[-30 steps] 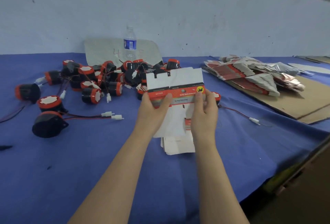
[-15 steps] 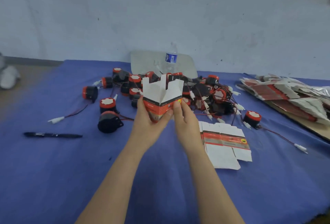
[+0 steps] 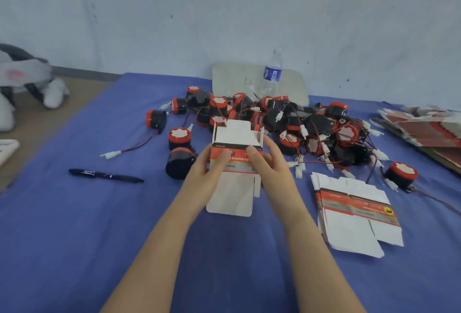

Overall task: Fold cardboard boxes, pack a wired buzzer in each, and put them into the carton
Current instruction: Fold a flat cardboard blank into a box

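Just popped the flat box [image 3: 237,161] open into a sleeve.
Gripped by left hand [image 3: 207,174] and right hand [image 3: 272,168] at its red band; next, probably tucking flaps.

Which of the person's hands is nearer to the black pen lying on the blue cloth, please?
Left. The left hand holds the box to the right of the pen; the right hand holds the box's other side, farther off.

Left hand [image 3: 208,171] and right hand [image 3: 270,164] close together — fingers curled, gripping
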Action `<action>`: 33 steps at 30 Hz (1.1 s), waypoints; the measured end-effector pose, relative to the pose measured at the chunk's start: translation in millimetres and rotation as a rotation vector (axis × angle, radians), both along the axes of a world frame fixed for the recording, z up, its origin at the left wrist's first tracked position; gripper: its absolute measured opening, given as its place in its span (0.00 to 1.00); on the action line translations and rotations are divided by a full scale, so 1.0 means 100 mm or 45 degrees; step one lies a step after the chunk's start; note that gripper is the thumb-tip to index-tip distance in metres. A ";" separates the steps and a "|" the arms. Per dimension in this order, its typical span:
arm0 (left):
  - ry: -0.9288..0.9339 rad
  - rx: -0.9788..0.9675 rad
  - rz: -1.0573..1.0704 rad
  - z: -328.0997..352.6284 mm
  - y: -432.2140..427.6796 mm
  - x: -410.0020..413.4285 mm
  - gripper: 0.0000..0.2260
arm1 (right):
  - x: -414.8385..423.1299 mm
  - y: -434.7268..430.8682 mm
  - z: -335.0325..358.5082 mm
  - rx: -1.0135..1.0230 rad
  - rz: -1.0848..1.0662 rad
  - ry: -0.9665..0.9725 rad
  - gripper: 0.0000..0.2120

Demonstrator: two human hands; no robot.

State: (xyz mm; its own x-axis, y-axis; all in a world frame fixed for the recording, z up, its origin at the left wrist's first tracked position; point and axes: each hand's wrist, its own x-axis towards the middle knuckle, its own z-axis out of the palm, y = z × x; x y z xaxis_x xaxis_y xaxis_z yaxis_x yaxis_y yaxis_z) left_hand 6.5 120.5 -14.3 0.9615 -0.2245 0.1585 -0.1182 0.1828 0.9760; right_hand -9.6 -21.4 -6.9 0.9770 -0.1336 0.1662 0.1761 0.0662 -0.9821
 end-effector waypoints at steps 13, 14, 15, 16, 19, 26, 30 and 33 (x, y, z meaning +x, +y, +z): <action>0.122 -0.211 -0.200 -0.10 0.04 0.04 0.15 | -0.08 -0.09 -0.05 0.208 0.111 0.095 0.18; 0.124 -0.203 -0.207 -0.10 0.04 0.04 0.16 | -0.08 -0.09 -0.05 0.227 0.140 0.114 0.20; 0.123 -0.196 -0.215 -0.10 0.05 0.04 0.16 | -0.08 -0.11 -0.04 0.228 0.162 0.131 0.20; 0.121 -0.182 -0.223 -0.10 0.05 0.04 0.17 | -0.09 -0.12 -0.03 0.217 0.178 0.145 0.21; 0.126 -0.146 -0.246 -0.09 0.06 0.02 0.22 | -0.09 -0.15 -0.03 0.194 0.232 0.193 0.19; 0.198 -0.184 -0.266 -0.08 0.07 0.00 0.21 | -0.09 -0.15 -0.01 0.124 0.180 0.198 0.22; 0.284 -0.187 -0.089 -0.10 0.04 0.05 0.15 | -0.06 -0.11 -0.04 0.115 0.108 0.181 0.16; 0.332 -0.205 0.013 -0.11 0.02 0.08 0.14 | -0.04 -0.09 -0.05 0.166 0.089 0.199 0.12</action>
State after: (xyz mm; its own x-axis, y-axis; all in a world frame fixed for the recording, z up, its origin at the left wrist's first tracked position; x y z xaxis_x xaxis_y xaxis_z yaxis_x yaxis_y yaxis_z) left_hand 14.2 122.7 -25.6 0.9765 -0.2067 -0.0609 0.1297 0.3377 0.9323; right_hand -13.8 -30.8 -12.1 0.9972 -0.0747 -0.0025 0.0126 0.2013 -0.9794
